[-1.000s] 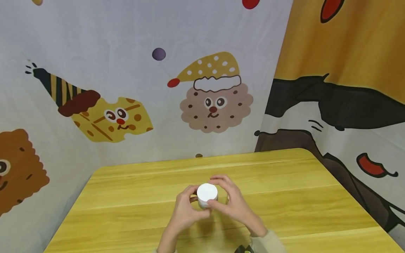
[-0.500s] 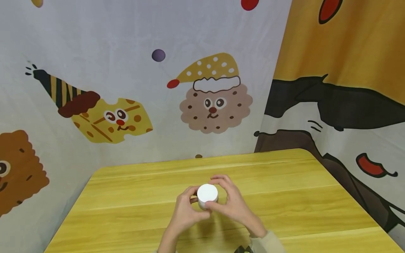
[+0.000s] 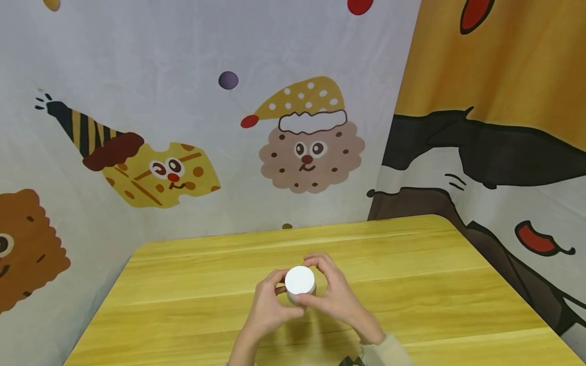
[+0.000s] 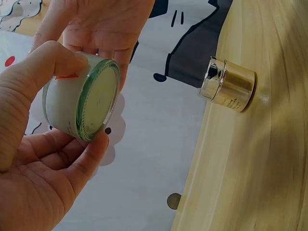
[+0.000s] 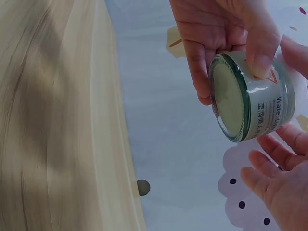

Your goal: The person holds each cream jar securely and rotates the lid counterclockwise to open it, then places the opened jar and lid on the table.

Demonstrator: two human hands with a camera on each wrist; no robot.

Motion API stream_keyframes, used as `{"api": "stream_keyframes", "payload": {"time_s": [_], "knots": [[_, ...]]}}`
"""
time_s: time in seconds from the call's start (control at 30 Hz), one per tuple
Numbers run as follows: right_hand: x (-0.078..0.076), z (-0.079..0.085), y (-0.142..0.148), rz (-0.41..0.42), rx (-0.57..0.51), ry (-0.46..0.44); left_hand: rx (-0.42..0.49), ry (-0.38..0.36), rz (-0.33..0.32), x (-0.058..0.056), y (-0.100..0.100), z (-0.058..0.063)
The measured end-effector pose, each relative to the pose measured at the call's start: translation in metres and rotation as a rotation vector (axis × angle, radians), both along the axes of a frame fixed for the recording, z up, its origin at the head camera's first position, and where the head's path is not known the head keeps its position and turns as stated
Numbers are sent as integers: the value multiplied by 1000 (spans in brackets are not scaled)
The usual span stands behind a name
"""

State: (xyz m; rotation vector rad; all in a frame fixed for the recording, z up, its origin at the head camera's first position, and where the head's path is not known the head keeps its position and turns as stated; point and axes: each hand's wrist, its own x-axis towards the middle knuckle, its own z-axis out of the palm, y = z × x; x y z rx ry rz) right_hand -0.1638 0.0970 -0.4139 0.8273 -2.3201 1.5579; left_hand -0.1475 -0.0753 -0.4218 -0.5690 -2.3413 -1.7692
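Note:
A small glass cream jar [image 5: 262, 101] with a printed white label and a greenish base is held above the table. Its round white lid [image 3: 299, 279] faces up in the head view. My left hand [image 3: 270, 307] grips the jar's body, its thumb on the label in the right wrist view. From the other side my right hand [image 3: 336, 295] holds the lid, thumb on the near edge and index finger at the far edge. A gold cosmetic jar [image 4: 228, 84] with a shiny cap stands on the table in the left wrist view; in the head view I cannot make it out.
The wood-patterned table [image 3: 192, 284] spreads beneath both hands. A white curtain [image 3: 174, 61] with cartoon food prints hangs behind its far edge. Another printed curtain [image 3: 503, 86], orange, black and white, runs along the right side.
My right thumb has slid a little to the left along the lid's near edge. The left hand and the jar have hardly moved.

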Motion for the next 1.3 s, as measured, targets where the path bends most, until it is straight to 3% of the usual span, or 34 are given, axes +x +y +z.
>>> {"api": "stream_keyframes", "payload": {"time_s": [0.2,0.37,0.67,0.87,1.1,1.3], "knots": [[-3,-3,3,59,10,87,3,8,5,0,0,-1],[-3,-5,4,101,7,103,7,4,-8,0,0,-1],[0,-1,0,5,-7,18,-3,-7,-4,-1,-1,-1],[-2,0,2,30,-12,38,13,4,-7,0,-1,-2],[-2,0,2,122,-98,35,11,5,-19,0,-2,-2],[-2,0,1,127,-189,88,-19,14,-6,-1,-3,-4]]}}
